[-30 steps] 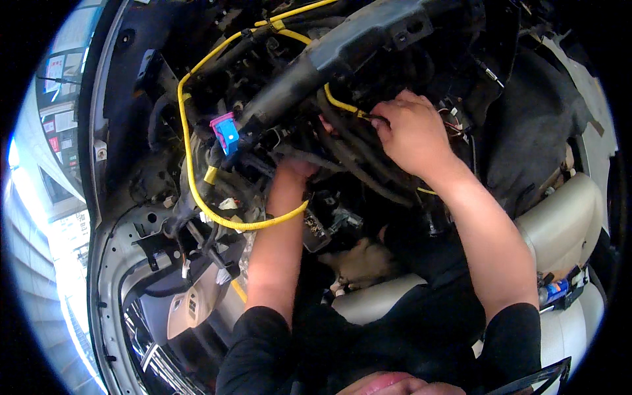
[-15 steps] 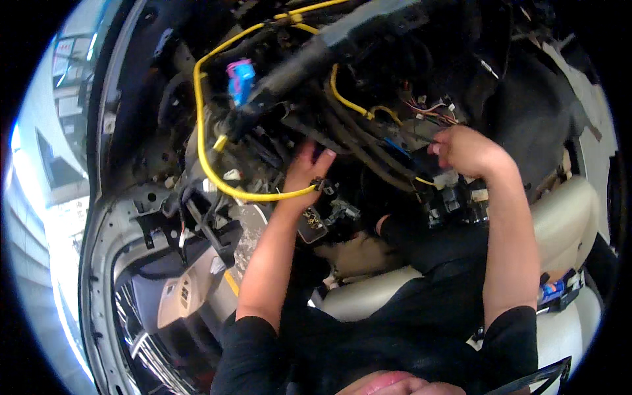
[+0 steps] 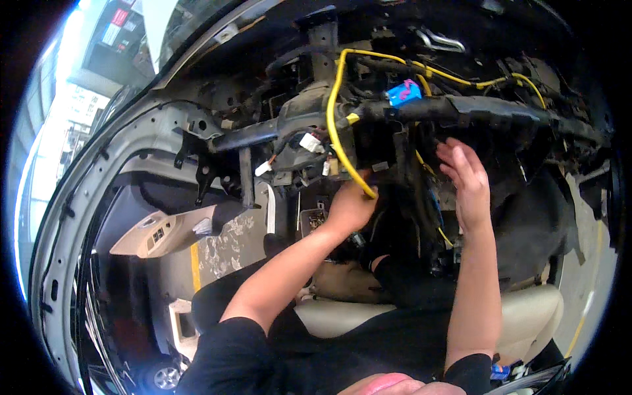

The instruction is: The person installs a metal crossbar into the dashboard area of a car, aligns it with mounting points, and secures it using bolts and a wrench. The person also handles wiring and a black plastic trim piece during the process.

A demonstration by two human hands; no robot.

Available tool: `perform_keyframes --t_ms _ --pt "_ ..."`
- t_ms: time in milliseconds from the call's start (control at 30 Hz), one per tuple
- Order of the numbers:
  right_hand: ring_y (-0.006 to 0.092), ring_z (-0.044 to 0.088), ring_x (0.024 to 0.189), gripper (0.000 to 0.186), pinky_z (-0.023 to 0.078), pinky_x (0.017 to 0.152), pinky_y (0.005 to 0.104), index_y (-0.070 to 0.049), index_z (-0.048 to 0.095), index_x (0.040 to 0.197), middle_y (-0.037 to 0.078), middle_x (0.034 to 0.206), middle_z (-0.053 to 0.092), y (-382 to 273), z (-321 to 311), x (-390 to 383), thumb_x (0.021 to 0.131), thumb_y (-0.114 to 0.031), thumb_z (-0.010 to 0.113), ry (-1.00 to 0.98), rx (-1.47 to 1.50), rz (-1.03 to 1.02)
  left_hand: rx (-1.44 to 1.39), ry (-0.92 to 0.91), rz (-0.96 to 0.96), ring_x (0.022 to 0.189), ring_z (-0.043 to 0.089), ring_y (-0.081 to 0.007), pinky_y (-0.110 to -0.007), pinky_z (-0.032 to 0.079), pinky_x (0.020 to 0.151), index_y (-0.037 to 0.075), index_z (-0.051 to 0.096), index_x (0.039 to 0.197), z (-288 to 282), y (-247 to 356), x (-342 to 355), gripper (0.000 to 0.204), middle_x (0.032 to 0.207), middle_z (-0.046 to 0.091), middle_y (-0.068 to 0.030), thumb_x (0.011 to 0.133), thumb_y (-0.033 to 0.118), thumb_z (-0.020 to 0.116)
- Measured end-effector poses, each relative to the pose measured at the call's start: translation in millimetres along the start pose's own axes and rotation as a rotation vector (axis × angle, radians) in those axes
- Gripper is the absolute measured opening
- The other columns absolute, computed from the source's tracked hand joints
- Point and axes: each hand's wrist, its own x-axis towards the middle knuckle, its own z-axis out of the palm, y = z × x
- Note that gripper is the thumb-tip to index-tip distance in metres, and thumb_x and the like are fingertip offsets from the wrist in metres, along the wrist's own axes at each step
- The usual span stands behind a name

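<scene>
Leftward, a grey metal door frame [image 3: 56, 253] curves from near to far, and within it sits beige door trim [image 3: 155, 237] with dark switches. Just right of that, a yellow stripe [image 3: 195, 266] runs along the floor. Farther off, small white plugs [image 3: 311, 142] hang on wires below a dark crossbeam [image 3: 494, 110], with a small tray [image 3: 313, 220] of loose bits nearer. Right of the tray is the left hand [image 3: 354, 204], back upward; its fingers go into shadow, so I cannot tell how far they are bent or whether they grip anything. The near end of a yellow cable [image 3: 334, 125] lies at this hand; from there the cable rises in an arc to the far side, then turns right beyond the crossbeam. A blue connector [image 3: 403, 94] with a pink part sits by the beam. Dark harness strands [image 3: 421, 204] drop toward the near side, and just right of them the right hand [image 3: 466, 176] is raised, fingers loosely parted, seemingly holding nothing. Nearer stretches a pale seat [image 3: 349, 317].
</scene>
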Motion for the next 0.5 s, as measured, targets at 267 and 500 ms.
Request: perform_keyframes --t_ms 267,500 --pt "0.0252 0.061 0.115 0.057 0.044 0.103 0.0415 -0.002 0.059 0.130 0.011 0.122 0.066 -3.3 59.4 36.1 0.100 -0.051 0.062 0.169 0.407 -0.090 0.251 -0.094 0.815 0.070 0.066 -0.0245 -0.034 0.053 0.063 0.009 0.064 0.078 -137.0 112.4 -51.5 0.016 0.083 0.066 -0.0061 0.078 0.018 0.077" --pt "0.0275 0.059 0.123 0.050 0.041 0.111 0.0433 -0.005 0.057 0.128 0.015 0.127 0.065 3.1 77.6 57.3 0.097 -0.042 0.070 -0.040 0.906 -0.194 0.620 0.267 0.680 0.150 0.034 -0.0347 -0.053 0.020 0.125 0.016 0.049 0.149 -160.3 52.2 -5.2 0.081 0.157 0.043 -0.0148 0.076 0.032 0.080"
